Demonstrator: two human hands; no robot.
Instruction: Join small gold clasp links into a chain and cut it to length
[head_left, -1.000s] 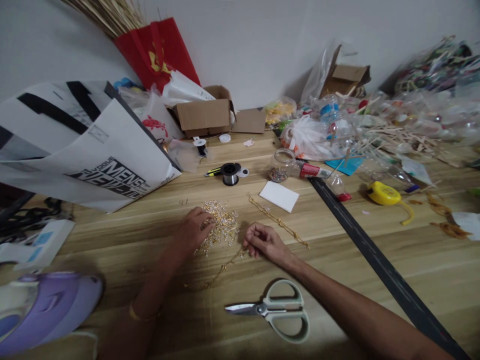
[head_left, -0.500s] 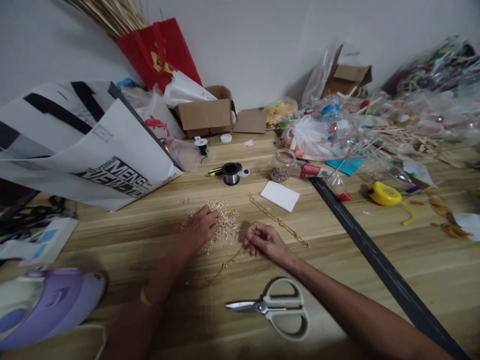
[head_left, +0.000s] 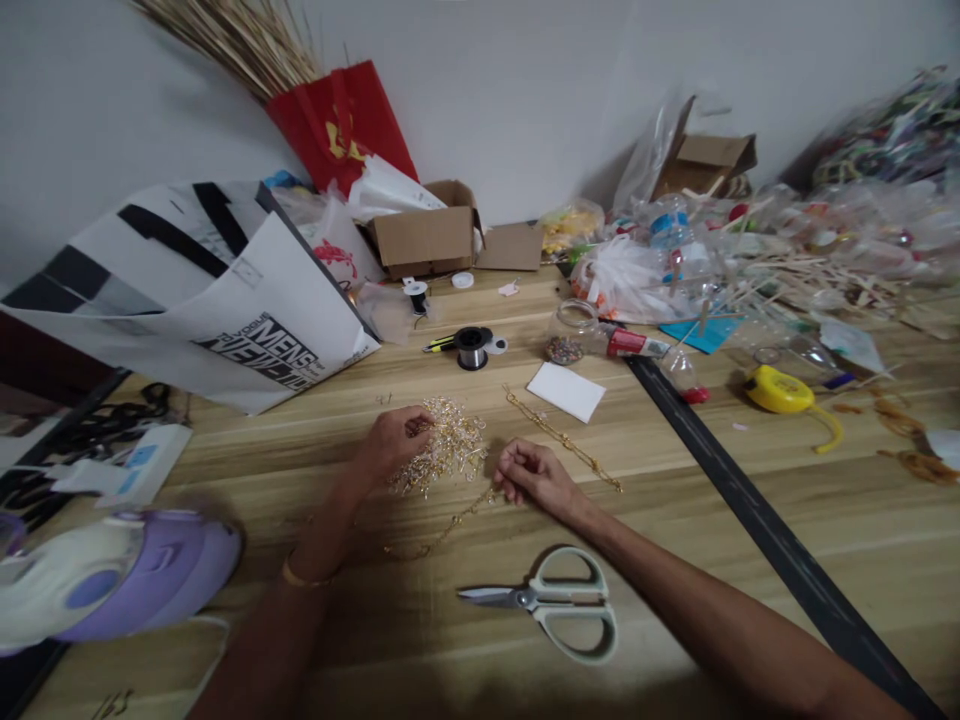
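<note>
My left hand [head_left: 391, 440] is at the left edge of a loose pile of small gold and clear beads and findings [head_left: 454, 445]. Its thumb and fingers are pinched together; anything between them is too small to make out. Right of the pile, my right hand [head_left: 536, 472] is closed on one end of a thin gold chain [head_left: 457, 522], which trails down and left over the wooden table. Another gold chain [head_left: 559, 435] lies beyond that hand, next to a white card [head_left: 566, 391]. Scissors with pale handles [head_left: 544, 598] rest nearer to me, blades pointing left.
Behind the pile are a wire spool [head_left: 472, 350] and a bead jar [head_left: 568, 335]. At left stand a white paper bag [head_left: 300, 300] and a purple-and-white appliance [head_left: 172, 570]. A yellow tape measure [head_left: 780, 388] and plastic clutter [head_left: 675, 250] occupy the right and back.
My left hand has drawn back from over the pile to its left edge, its fingers now pinched. My right hand keeps hold of the chain. The view has shifted slightly.
</note>
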